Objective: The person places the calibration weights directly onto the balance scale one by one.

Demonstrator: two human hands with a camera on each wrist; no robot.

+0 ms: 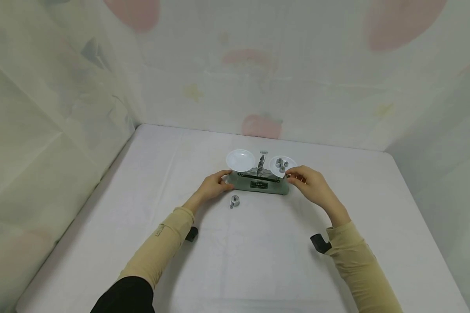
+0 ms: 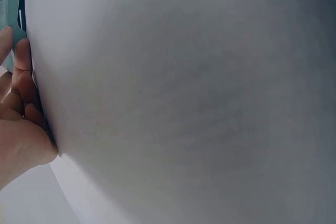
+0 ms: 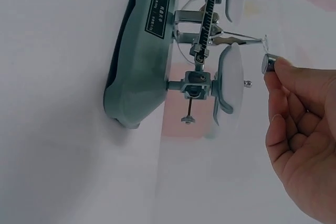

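2 hands over white tabletop [image 1: 141, 182], pale curtained walls, left hand [image 1: 213, 187] relaxed against balance scale [image 1: 258, 184], right hand [image 3: 299, 135] pinching small metal weight [image 3: 269, 64] beside right pan [image 3: 231, 85].

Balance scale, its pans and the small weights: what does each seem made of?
Scale base: probably painted metal, matt grey-green. Pans: likely white plastic, smooth and glossy. Weight pinched by the right hand: polished metal, silvery and reflective.

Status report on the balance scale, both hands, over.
Left hand rests on the scale base. Right hand pinches a small metal weight by the right pan. One spare weight on the table, nothing blocking.
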